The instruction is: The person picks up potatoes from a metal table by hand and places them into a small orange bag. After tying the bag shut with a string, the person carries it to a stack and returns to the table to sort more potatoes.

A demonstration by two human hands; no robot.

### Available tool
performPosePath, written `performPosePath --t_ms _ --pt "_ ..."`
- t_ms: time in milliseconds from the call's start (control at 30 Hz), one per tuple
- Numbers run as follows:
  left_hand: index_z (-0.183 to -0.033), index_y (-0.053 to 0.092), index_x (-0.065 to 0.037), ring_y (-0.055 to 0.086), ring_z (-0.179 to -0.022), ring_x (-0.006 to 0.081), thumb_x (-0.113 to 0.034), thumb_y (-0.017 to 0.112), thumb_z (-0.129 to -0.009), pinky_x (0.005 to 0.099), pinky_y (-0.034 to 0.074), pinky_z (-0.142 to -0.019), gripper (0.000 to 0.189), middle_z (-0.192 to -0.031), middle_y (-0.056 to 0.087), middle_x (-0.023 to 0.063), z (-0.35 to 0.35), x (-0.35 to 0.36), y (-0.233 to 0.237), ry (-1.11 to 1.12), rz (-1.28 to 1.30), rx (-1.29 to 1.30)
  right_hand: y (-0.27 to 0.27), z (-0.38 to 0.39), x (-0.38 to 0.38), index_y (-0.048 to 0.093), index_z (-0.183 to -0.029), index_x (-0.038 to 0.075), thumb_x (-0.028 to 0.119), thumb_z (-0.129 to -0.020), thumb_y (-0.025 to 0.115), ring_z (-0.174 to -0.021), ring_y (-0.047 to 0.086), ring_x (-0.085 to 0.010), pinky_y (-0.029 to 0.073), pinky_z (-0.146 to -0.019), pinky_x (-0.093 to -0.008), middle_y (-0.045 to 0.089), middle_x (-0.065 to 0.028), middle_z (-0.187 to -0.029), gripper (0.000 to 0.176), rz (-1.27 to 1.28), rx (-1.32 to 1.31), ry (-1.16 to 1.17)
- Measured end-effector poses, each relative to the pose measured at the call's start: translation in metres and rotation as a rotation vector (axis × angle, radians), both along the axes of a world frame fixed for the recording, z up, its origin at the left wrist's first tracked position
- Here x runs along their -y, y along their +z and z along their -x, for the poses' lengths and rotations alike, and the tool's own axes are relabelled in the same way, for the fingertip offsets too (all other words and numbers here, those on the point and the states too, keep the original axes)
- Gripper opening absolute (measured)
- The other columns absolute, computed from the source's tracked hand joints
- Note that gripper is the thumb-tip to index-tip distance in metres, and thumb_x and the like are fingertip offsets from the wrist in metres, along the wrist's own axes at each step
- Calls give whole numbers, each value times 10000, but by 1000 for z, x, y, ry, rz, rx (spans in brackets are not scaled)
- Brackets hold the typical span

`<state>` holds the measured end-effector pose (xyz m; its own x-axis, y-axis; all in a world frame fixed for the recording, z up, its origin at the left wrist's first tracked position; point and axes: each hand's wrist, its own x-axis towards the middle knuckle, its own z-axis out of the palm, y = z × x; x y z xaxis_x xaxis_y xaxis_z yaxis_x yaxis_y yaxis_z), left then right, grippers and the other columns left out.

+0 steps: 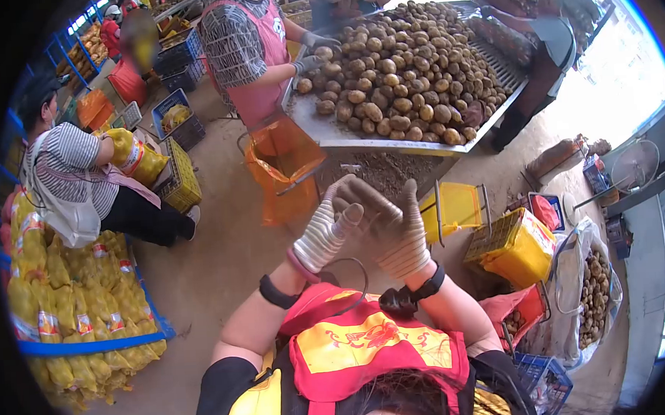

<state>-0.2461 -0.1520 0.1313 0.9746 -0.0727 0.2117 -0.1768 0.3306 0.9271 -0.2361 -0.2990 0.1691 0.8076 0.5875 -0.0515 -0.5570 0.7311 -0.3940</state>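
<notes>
My left hand (330,226), in a striped, soiled work glove, is raised in front of my chest. Beside it, my right hand (394,230) wears a matching glove, its fingers spread and its thumb up. The fingertips of both hands meet or overlap at the top, and nothing shows between the palms. Beyond them stands a metal sorting table (412,148) heaped with potatoes (416,75). An orange mesh bag (281,165) hangs on a frame left of my hands, and a yellow bag (453,209) is on a frame to the right.
A co-worker in a pink apron (254,69) handles potatoes at the table. Another, in a striped shirt (71,165), holds a yellow bag at left. Filled yellow bags (74,296) are stacked on a blue-edged pallet. At right are a yellow crate (492,237) and a white sack (563,300).
</notes>
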Motion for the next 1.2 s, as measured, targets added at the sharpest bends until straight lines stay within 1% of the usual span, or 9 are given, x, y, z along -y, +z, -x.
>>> performPosePath --t_ms 133,300,367,467,633,767,833,1000,1200 --pt "-1184 558 -37 629 -974 173 -383 610 -949 306 509 -878 421 -1064 652 96 -46 -19 -21 28 480 -217 -24 -37 -49 421 -1423 31 691 -923 370 -1313 438 -234 307 -1124 -370 478 -117 -1422 830 31 -105 22" --pt "-1218 534 -27 586 -1053 166 -369 599 -959 292 482 -907 433 -1145 604 93 -91 -49 -43 101 286 -215 -44 -85 -87 465 -1390 70 584 -956 456 -1256 488 -230 384 -1058 -369 510 -101 -1384 673 187 91 25" --pt "-1222 528 -24 569 -1083 171 -368 600 -959 296 473 -915 439 -1170 585 95 -99 -58 -45 189 244 -202 -37 -97 -86 484 -1341 54 400 -965 553 -1202 520 -277 425 -1008 -383 541 -123 -1316 515 596 180 -175" --pt "-1174 551 -82 565 -994 255 -387 699 -870 363 462 -881 455 -1090 574 100 -102 -87 -25 603 -554 465 -26 -127 -89 483 -1317 38 168 -800 671 -1093 567 -337 398 -1012 -430 587 -187 -1188 565 1872 1441 -651" --pt "-989 582 -113 555 -864 286 -368 812 -720 390 454 -768 436 -915 574 88 -88 -103 3 463 -774 686 -42 -159 -113 565 -1165 52 202 -793 622 -965 641 -295 450 -908 -435 664 -136 -1017 405 2317 1567 27" --pt "-959 591 -101 566 -790 253 -169 723 -827 373 463 -710 198 -886 573 83 -72 -140 16 484 -626 595 44 -144 -146 622 -882 69 266 -799 652 -654 649 -303 513 -620 -408 640 -107 -704 216 2026 1765 292" --pt "-976 582 -110 574 -785 265 -207 776 -782 392 478 -687 291 -867 579 76 -59 -169 12 625 -562 449 117 -125 -159 610 -771 65 268 -820 642 -572 613 -342 478 -533 -427 574 -122 -583 211 1587 1877 -17" --pt "-992 592 -89 587 -771 255 -171 734 -819 386 486 -681 238 -875 595 83 -22 -189 -4 723 -530 226 248 -95 -195 529 -669 96 308 -806 674 -538 599 -268 445 -468 -380 517 -66 -552 291 698 2183 68" --pt "-1013 604 -63 603 -753 243 -128 683 -864 379 494 -673 180 -883 614 91 1 -193 -36 828 -538 108 287 -105 -184 532 -671 98 312 -806 677 -534 596 -261 443 -467 -375 511 -60 -551 292 773 2321 88"
